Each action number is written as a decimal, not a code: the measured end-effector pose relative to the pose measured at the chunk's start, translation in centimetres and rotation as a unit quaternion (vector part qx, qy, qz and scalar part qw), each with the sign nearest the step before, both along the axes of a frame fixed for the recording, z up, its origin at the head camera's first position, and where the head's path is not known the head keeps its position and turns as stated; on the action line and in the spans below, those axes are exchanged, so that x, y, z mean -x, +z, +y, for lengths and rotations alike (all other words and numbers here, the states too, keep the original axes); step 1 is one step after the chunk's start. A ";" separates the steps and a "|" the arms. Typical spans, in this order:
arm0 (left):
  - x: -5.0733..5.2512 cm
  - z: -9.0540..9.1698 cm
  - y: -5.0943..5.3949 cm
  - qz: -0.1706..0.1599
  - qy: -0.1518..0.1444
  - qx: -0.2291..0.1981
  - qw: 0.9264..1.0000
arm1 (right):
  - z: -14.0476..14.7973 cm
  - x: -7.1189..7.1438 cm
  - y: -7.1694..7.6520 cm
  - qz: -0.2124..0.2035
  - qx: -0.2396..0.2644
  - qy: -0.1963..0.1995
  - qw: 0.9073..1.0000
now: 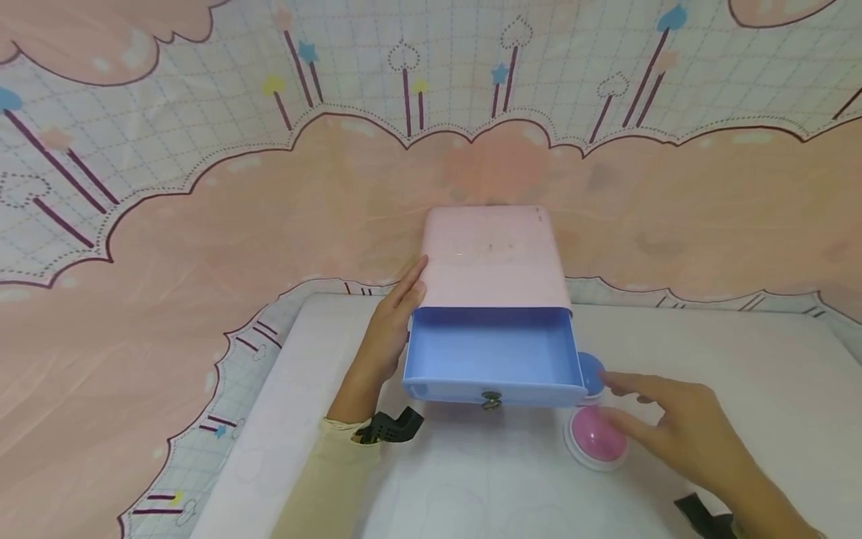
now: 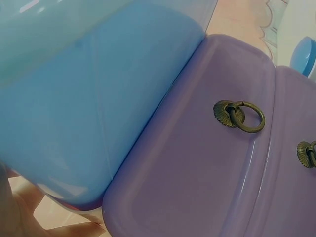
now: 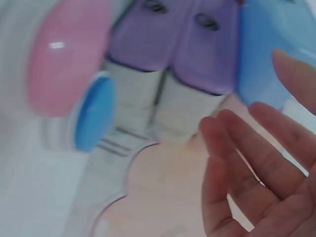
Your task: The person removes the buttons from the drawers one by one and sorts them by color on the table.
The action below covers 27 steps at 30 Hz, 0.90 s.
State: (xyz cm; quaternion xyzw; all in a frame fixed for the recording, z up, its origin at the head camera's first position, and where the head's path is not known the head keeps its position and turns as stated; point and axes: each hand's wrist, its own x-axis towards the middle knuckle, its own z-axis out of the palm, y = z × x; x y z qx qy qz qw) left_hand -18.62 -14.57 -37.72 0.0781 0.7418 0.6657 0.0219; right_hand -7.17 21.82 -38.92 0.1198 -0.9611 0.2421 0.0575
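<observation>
A small cabinet with a pink top (image 1: pixel 494 254) stands on the table, and its light blue top drawer (image 1: pixel 491 355) is pulled out with nothing visible inside. Against the cabinet's left side rests my left hand (image 1: pixel 387 329), fingers extended along it. Purple drawer fronts (image 2: pixel 182 148) with brass ring pulls sit below the blue drawer in the left wrist view. To the cabinet's right are a blue dome (image 1: pixel 590 374) and a pink dome (image 1: pixel 598 434), both on white bases. My right hand (image 1: pixel 687 427) is beside them, fingers and thumb spread; the right wrist view shows nothing in it.
The white table (image 1: pixel 471 479) spreads around the cabinet. Behind it hangs a peach and white patterned cloth (image 1: pixel 269 209). A metal pull (image 1: pixel 491 400) juts from the front of the drawer.
</observation>
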 end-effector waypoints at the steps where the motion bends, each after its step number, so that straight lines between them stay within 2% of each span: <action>1: 0.0 0.0 0.0 0.001 0.000 -0.001 1.000 | -0.2 -0.1 0.4 0.026 0.012 0.005 1.000; 5: -0.1 0.0 0.0 0.003 -0.001 -0.001 1.000 | -1.3 -0.3 1.9 0.119 0.065 0.029 0.990; 8: -0.1 0.0 0.0 0.005 0.001 -0.001 1.000 | -2.0 -0.4 2.8 0.144 0.105 0.043 0.983; 12: -0.1 0.0 0.1 0.002 0.003 -0.001 1.000 | -2.8 -0.6 3.7 0.142 0.136 0.055 0.979; 19: 0.0 -0.1 0.0 0.001 0.001 0.001 1.000 | -3.9 -0.1 4.4 0.145 0.174 0.113 0.967; 27: 0.0 -0.1 0.0 -0.009 0.002 -0.001 1.000 | -4.6 0.5 3.8 0.141 0.169 0.115 0.969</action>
